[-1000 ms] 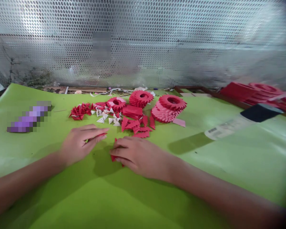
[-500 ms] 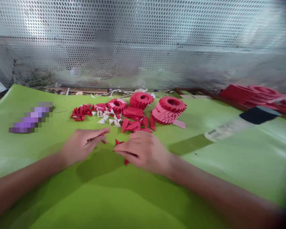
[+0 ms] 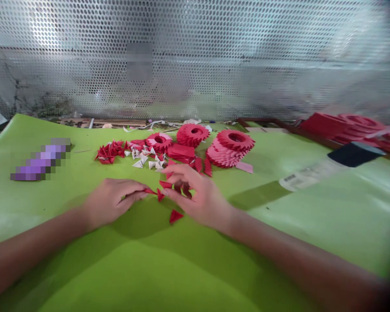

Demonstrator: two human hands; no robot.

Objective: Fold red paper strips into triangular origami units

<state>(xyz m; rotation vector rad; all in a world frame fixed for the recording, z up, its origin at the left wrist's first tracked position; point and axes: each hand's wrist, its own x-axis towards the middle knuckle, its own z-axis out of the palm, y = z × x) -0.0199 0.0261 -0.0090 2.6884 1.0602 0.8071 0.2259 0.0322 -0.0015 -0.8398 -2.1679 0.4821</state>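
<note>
My left hand [image 3: 115, 200] pinches a thin red folded paper piece [image 3: 150, 191] between thumb and fingertips. Its tip meets another small red piece [image 3: 160, 195], beside the thumb of my right hand [image 3: 199, 195]. The right hand's fingers are apart, with one more red piece [image 3: 165, 184] between thumb and index finger; whether they grip it is unclear. On the green surface [image 3: 143, 268], a red folded triangle [image 3: 176, 216] lies below the right hand. White folded pieces [image 3: 156, 163] and a cluster of red ones [image 3: 109, 152] lie beyond the hands.
Behind are a red and pink ring stack [image 3: 230, 148], a red ring [image 3: 192, 135] and a pink-red ring [image 3: 158, 142]. A dark-capped clear container [image 3: 315, 172] lies at right, near red paper stacks [image 3: 341, 126]. A blurred purple object [image 3: 40, 161] is at left.
My left hand has moved slightly right with its red piece. My right hand's fingers have spread and lifted, and the red triangle below it now shows fully.
</note>
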